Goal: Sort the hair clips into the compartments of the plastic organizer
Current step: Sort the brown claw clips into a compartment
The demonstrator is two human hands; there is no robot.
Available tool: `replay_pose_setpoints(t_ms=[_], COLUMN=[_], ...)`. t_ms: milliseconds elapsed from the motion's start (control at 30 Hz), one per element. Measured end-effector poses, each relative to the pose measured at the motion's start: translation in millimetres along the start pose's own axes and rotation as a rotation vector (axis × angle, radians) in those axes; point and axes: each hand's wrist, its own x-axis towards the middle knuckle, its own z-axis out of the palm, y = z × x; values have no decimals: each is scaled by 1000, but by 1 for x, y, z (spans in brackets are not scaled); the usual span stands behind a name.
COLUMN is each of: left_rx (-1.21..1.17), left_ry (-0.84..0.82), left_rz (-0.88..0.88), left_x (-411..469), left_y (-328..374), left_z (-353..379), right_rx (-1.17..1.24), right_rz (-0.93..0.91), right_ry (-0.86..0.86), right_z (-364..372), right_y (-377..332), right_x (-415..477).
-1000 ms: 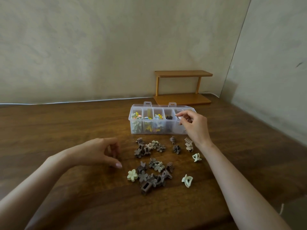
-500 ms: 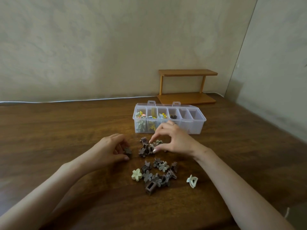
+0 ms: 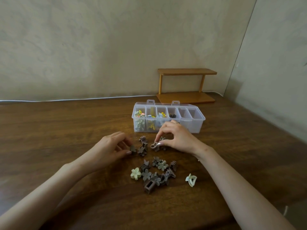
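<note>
Left hand [image 3: 111, 146]: we pinch a brown plastic flower clip [image 3: 133, 148], mid-table.
Right hand [image 3: 177, 138]: we pinch a tan plastic claw clip [image 3: 154, 145].

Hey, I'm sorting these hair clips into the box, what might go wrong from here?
1. The right hand pinches a brown clip at the fingertips only, so it may slip on the way to the organizer.
2. The pale clip lies alone near the right forearm, which might sweep it away.
3. The left hand pinches a flower clip close to similar ones, so lifting may scatter them.
</note>
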Motion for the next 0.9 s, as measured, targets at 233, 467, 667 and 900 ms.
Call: replay_pose_setpoints(t_ms=[233,467,667,900], left_rx=[-58,-99,61,96], left_ry=[-59,-147,-154,-369], left_rz=[27,32,177,244], left_x=[0,-1,-4,-10], left_y=[2,3,15,41], left_z=[3,3,6,13], right_rx=[6,56,46,46], right_rz=[-4,-43,-43,-38], right_ry=[-7,14,47,91], right_z=[0,0,1,1], right_y=[1,-3,-1,2], right_x=[0,-1,0,0])
